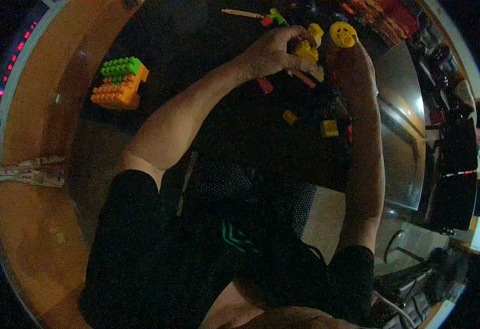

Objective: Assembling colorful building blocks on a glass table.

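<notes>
At the far middle, my left hand (277,50) is closed, its thumb and fingers around a yellow building block (307,51). Another yellow piece (315,34) sits right beside its fingertips; whether the two are joined I cannot tell. My right hand (355,64), a little to the right, grips a round yellow wheel-like piece (342,34) with holes in its face. Most of that hand's fingers are in shadow. Under and near the hands lie a red piece (264,85), an orange-yellow piece (290,116) and a yellow block (329,128).
A stack of green and orange building blocks (120,82) stands at the left of the dark surface. Beyond my left hand are a green piece (276,17) and a thin pale stick (241,13). A shiny flat panel (401,126) stands at the right.
</notes>
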{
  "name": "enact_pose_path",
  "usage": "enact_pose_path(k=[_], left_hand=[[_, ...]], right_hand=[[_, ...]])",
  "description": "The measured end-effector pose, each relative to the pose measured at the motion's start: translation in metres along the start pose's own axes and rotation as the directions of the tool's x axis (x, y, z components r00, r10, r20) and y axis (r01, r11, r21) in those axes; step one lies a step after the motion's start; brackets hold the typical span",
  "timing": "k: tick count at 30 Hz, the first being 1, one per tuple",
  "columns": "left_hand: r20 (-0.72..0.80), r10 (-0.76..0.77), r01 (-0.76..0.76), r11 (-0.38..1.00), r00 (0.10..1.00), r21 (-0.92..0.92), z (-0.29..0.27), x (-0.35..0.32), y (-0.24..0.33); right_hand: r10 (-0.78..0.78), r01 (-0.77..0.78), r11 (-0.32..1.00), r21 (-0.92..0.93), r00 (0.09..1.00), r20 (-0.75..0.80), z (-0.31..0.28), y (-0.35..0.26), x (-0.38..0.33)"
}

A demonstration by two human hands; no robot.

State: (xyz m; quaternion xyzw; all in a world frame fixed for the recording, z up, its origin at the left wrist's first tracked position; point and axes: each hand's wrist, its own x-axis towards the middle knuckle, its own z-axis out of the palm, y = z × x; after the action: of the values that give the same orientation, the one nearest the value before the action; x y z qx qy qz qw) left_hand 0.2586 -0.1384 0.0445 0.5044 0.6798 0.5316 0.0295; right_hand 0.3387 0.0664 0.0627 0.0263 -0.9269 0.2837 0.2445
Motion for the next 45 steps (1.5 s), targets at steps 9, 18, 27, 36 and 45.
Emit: enact_pose_path(k=[9,18,27,36,45], left_hand=[[-0.664,-0.288,0.361,0.932,0.690,-0.029,-0.089,0.014,-0.029],[-0.817,-0.234,0.689,0.680,0.527,0.250,-0.105,-0.012,-0.073],[-0.396,0.234,0.151,0.664,0.888,0.732,-0.077,0.006,-0.019],[0.165,-0.272,0.187,0.896,0.948,0.402,-0.072,0.002,0.029],[0.411,-0.632,0.042,0.575,0.657,0.817,-0.019,0.001,0.059]], right_hand=[[0.038,-0.043,0.999,-0.025,0.986,-0.165,-0.020,0.019,-0.001],[-0.173,0.157,0.984,-0.083,0.954,-0.245,-0.007,0.027,-0.004],[-0.333,0.320,0.943,-0.094,0.912,-0.238,-0.010,0.064,0.004],[-0.115,0.047,0.927,-0.371,0.980,-0.163,-0.009,0.017,-0.005],[-0.266,0.171,0.895,-0.411,0.946,-0.186,-0.004,0.034,-0.001]])
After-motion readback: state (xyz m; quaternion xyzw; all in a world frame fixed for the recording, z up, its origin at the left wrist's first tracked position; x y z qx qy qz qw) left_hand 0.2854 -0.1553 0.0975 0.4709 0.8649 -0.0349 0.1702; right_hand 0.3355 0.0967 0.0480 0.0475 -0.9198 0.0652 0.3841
